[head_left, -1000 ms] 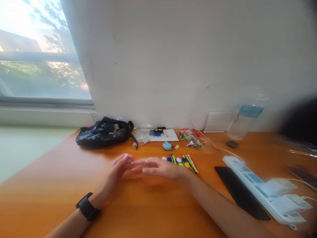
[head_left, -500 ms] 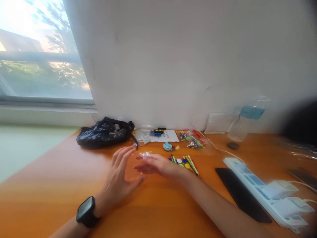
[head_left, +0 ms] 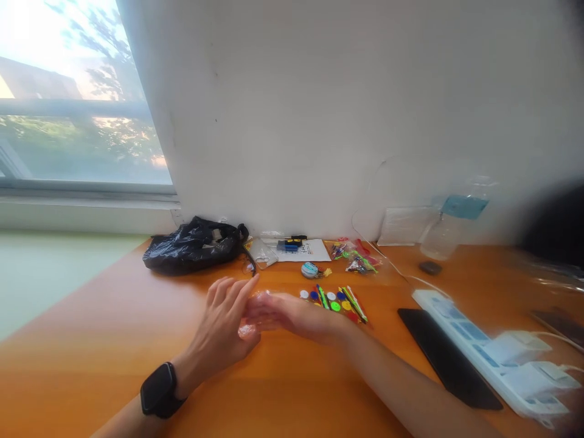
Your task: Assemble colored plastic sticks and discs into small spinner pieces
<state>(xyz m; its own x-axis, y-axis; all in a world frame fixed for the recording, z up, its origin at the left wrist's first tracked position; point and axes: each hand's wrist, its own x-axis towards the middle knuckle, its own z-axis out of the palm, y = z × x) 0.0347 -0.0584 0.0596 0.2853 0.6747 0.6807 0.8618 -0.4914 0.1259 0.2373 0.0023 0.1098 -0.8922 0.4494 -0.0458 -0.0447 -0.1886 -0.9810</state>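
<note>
My left hand (head_left: 223,322), with a black watch (head_left: 158,389) on the wrist, curves its fingers round a crumpled piece of clear plastic (head_left: 247,330). From the other side my right hand (head_left: 296,313) presses in, its fingers inside the left palm, so the plastic is squeezed between both hands. Most of the plastic is hidden; only shiny bits show. Just beyond the right hand lie colored discs and thin sticks (head_left: 335,298) in green, yellow, blue, white and red.
Along the wall sit a black plastic bag (head_left: 191,246), a white sheet (head_left: 314,249) with dark tools on it, a round tin (head_left: 309,270) and small clear packets (head_left: 358,257). A black slab (head_left: 449,359), a power strip (head_left: 483,353) and a bottle (head_left: 449,228) stand to the right.
My hands have closed together, the right fingers moving down and into the left palm. The clear plastic is now squeezed between them. More of the discs show past the right hand.
</note>
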